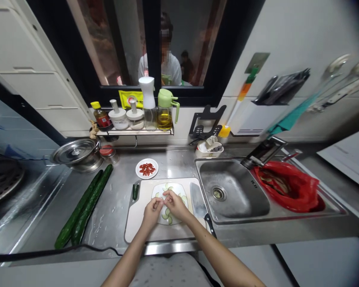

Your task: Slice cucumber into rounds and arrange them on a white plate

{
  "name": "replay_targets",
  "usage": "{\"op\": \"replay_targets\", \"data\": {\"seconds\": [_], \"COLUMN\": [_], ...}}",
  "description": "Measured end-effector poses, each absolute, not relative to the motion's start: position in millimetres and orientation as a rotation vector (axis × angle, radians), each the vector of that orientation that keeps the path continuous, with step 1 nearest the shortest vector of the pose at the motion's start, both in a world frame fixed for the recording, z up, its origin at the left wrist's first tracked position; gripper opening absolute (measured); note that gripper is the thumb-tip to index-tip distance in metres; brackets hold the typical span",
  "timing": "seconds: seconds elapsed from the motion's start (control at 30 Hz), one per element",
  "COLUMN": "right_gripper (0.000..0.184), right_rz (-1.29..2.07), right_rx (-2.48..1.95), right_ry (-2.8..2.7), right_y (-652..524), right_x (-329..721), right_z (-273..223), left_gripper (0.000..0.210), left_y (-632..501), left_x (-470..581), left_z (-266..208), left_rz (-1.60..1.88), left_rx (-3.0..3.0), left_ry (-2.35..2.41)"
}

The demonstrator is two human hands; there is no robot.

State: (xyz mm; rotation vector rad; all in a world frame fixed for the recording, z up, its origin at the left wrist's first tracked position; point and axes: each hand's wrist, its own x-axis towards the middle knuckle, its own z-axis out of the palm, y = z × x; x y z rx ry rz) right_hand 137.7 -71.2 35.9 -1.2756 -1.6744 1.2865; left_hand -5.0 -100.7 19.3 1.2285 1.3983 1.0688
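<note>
Above a white plate (178, 187) my left hand (153, 208) and my right hand (175, 204) meet fingertip to fingertip. Both are closed in a pinch; whatever lies between the fingers is too small to make out. Pale green-edged cucumber slices (167, 217) are spread on the plate, partly hidden by the hands. The plate rests on a light cutting board (137, 218). A kitchen knife (198, 201) lies along the board's right side, its black handle towards me. Two short dark green cucumber pieces (135, 191) sit at the board's upper left corner.
Two long cucumbers (88, 207) lie to the left, near a lidded steel pot (77, 155). Behind the board stands a small plate of chopped red pieces (147, 169). On the right are a sink (239, 191) and a red bag (290, 187). A seasoning rack (134, 132) hangs behind.
</note>
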Motion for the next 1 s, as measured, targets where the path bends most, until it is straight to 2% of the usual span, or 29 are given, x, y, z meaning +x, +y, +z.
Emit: {"op": "replay_targets", "data": {"seconds": [0.33, 0.53, 0.7, 1.0], "right_gripper": [0.017, 0.015, 0.014, 0.016], "right_rz": [1.288, 1.198, 0.879, 0.728], "right_rx": [-1.402, -1.400, -1.721, -1.780], "right_ry": [-1.645, -1.810, -2.031, -2.306], "right_y": [-68, -43, -12, -5], "right_x": [157, 168, 171, 157], "right_z": [25, 23, 28, 25], "left_gripper": [0.038, 0.031, 0.021, 0.018], "left_y": [-91, -71, -49, -28], "left_x": [6, 6, -5, 7], "left_z": [17, 14, 16, 20], "left_rz": [1.010, 0.991, 0.751, 0.361], "left_rx": [1.039, 1.193, 1.479, 1.807], "left_ry": [1.273, 1.401, 1.849, 1.854]}}
